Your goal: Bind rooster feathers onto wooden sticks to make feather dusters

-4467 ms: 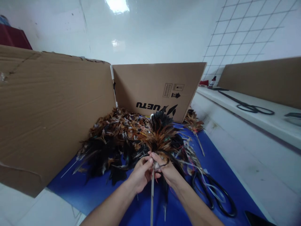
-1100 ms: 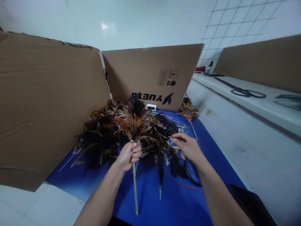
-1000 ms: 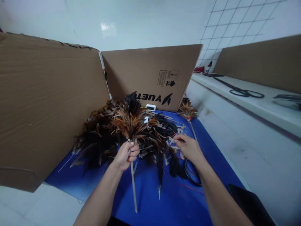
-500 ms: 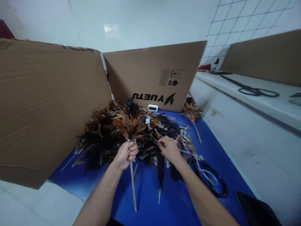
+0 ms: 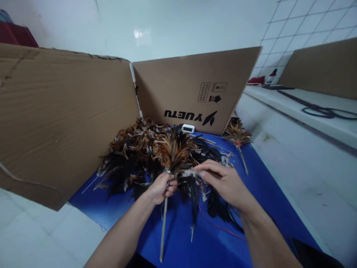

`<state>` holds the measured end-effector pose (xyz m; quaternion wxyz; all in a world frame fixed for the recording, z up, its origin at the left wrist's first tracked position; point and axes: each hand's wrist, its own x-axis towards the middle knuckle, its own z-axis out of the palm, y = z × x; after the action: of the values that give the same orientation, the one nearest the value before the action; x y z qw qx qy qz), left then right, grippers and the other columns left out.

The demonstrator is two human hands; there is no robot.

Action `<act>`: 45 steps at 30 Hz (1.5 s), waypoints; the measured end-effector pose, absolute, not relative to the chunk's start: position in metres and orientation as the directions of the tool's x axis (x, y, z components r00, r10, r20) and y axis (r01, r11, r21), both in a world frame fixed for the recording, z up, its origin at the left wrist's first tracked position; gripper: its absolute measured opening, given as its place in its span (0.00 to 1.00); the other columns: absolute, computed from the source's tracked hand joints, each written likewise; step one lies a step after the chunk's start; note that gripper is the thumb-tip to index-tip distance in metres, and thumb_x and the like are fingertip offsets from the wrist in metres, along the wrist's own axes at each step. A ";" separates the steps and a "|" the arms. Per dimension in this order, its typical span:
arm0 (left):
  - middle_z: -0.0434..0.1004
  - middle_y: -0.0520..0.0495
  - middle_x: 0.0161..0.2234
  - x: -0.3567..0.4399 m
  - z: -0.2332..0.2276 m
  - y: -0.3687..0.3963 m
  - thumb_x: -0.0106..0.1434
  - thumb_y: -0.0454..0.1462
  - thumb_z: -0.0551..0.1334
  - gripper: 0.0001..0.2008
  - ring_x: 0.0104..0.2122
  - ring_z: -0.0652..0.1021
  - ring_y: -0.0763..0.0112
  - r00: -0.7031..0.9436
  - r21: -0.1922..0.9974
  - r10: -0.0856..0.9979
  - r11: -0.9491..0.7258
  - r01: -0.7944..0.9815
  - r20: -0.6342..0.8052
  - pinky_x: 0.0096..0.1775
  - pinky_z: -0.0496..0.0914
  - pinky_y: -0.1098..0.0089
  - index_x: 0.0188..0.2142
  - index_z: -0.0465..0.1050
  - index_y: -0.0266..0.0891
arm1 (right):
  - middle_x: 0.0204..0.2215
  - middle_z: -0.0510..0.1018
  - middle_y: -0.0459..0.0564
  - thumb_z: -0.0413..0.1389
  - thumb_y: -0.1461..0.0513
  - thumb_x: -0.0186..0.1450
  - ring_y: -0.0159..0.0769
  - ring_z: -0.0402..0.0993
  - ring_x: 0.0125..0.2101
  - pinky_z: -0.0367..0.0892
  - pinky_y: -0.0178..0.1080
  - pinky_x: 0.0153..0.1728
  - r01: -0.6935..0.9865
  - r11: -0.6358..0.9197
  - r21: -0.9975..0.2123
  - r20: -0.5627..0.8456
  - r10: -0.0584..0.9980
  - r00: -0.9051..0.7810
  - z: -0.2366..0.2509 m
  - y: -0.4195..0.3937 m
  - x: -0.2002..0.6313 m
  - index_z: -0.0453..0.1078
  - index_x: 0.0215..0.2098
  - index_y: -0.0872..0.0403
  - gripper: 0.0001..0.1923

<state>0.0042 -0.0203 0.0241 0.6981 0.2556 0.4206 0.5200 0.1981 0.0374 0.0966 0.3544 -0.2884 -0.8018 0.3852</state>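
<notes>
My left hand (image 5: 162,187) grips a thin stick (image 5: 163,227) just under a tuft of brown and black feathers (image 5: 174,152) bound to its top; the stick hangs down over the blue mat (image 5: 178,238). My right hand (image 5: 225,182) pinches a pale strip with feathers (image 5: 189,173) and holds it against the stick at my left fingers. Behind both hands lies a heap of loose dark and rust feathers (image 5: 131,156).
Cardboard walls stand at the left (image 5: 61,115) and back (image 5: 192,93). A small white device (image 5: 187,128) sits by the back wall. A finished feather stick (image 5: 238,139) lies at the right. Black scissors (image 5: 326,111) rest on the white ledge. A red thread (image 5: 220,229) trails on the mat.
My right hand reached out to the right side of the pile, picked up a strip of feathers and brought it back to the stick. My left hand kept its grip on the stick.
</notes>
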 end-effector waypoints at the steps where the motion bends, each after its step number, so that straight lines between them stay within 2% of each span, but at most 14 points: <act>1: 0.48 0.59 0.19 0.006 0.024 -0.021 0.51 0.36 0.57 0.11 0.14 0.49 0.86 0.116 0.794 0.938 0.340 -0.504 -0.327 0.15 0.38 0.80 0.24 0.51 0.39 | 0.32 0.74 0.48 0.50 0.61 0.62 0.33 0.70 0.33 0.64 0.35 0.34 0.194 0.593 -0.782 0.359 0.683 -0.636 0.098 0.034 0.195 0.73 0.34 0.52 0.09; 5: 0.47 0.59 0.18 0.011 0.022 -0.022 0.51 0.36 0.55 0.08 0.14 0.47 0.85 0.194 0.794 0.928 0.373 -0.480 -0.319 0.15 0.38 0.80 0.23 0.53 0.38 | 0.32 0.73 0.48 0.47 0.66 0.63 0.33 0.69 0.35 0.63 0.36 0.38 0.232 0.698 -0.677 0.336 0.574 -0.747 0.090 0.027 0.181 0.72 0.34 0.51 0.12; 12: 0.48 0.58 0.17 0.018 0.017 -0.024 0.49 0.36 0.53 0.07 0.14 0.46 0.85 0.297 0.774 0.889 0.452 -0.444 -0.349 0.15 0.38 0.80 0.20 0.54 0.38 | 0.31 0.71 0.47 0.45 0.68 0.63 0.33 0.67 0.35 0.62 0.37 0.37 0.338 0.763 -0.551 0.306 0.561 -0.769 0.077 0.026 0.169 0.70 0.34 0.52 0.13; 23: 0.49 0.57 0.20 0.016 0.015 -0.026 0.52 0.40 0.54 0.09 0.15 0.48 0.85 0.386 0.643 0.848 0.528 -0.555 -0.363 0.15 0.37 0.80 0.23 0.55 0.37 | 0.30 0.72 0.46 0.47 0.67 0.63 0.33 0.69 0.33 0.62 0.35 0.35 0.335 0.701 -0.630 0.272 0.602 -0.751 0.089 0.025 0.178 0.70 0.32 0.51 0.10; 28: 0.51 0.57 0.20 0.020 0.017 -0.027 0.54 0.48 0.55 0.16 0.15 0.49 0.85 0.367 0.623 0.834 0.552 -0.555 -0.411 0.15 0.37 0.80 0.25 0.54 0.38 | 0.30 0.72 0.46 0.46 0.68 0.63 0.32 0.68 0.32 0.62 0.35 0.34 0.326 0.702 -0.633 0.261 0.590 -0.764 0.086 0.017 0.168 0.70 0.31 0.51 0.12; 32: 0.51 0.58 0.19 0.023 0.019 -0.029 0.53 0.57 0.54 0.23 0.14 0.48 0.85 0.368 0.626 0.832 0.555 -0.548 -0.416 0.16 0.36 0.80 0.27 0.55 0.39 | 0.30 0.72 0.47 0.46 0.67 0.62 0.34 0.68 0.33 0.62 0.37 0.35 0.354 0.717 -0.600 0.312 0.617 -0.722 0.078 0.018 0.160 0.69 0.32 0.51 0.11; 35: 0.52 0.57 0.20 0.025 0.020 -0.030 0.52 0.60 0.52 0.26 0.14 0.49 0.85 0.370 0.645 0.838 0.545 -0.535 -0.401 0.16 0.36 0.80 0.28 0.56 0.39 | 0.31 0.73 0.46 0.47 0.66 0.61 0.34 0.69 0.33 0.62 0.37 0.35 0.374 0.690 -0.620 0.318 0.657 -0.683 0.075 0.019 0.158 0.67 0.34 0.50 0.09; 41: 0.52 0.57 0.20 0.027 0.021 -0.034 0.54 0.57 0.56 0.23 0.15 0.50 0.85 0.341 0.721 0.866 0.495 -0.485 -0.365 0.16 0.38 0.80 0.30 0.56 0.40 | 0.28 0.73 0.42 0.48 0.66 0.59 0.32 0.69 0.28 0.61 0.35 0.32 0.410 0.627 -0.663 0.262 0.707 -0.657 0.076 0.019 0.160 0.64 0.34 0.50 0.07; 45: 0.53 0.57 0.21 0.027 0.020 -0.034 0.54 0.57 0.56 0.23 0.15 0.51 0.85 0.355 0.707 0.856 0.512 -0.488 -0.375 0.16 0.38 0.80 0.31 0.56 0.40 | 0.28 0.73 0.43 0.47 0.66 0.59 0.33 0.69 0.29 0.62 0.35 0.32 0.382 0.608 -0.696 0.226 0.690 -0.687 0.082 0.020 0.166 0.63 0.36 0.49 0.08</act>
<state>0.0269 -0.0340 0.0200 0.7852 0.2468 0.3734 0.4279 0.1661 0.0195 0.0820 0.2446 -0.3106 -0.8626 0.3155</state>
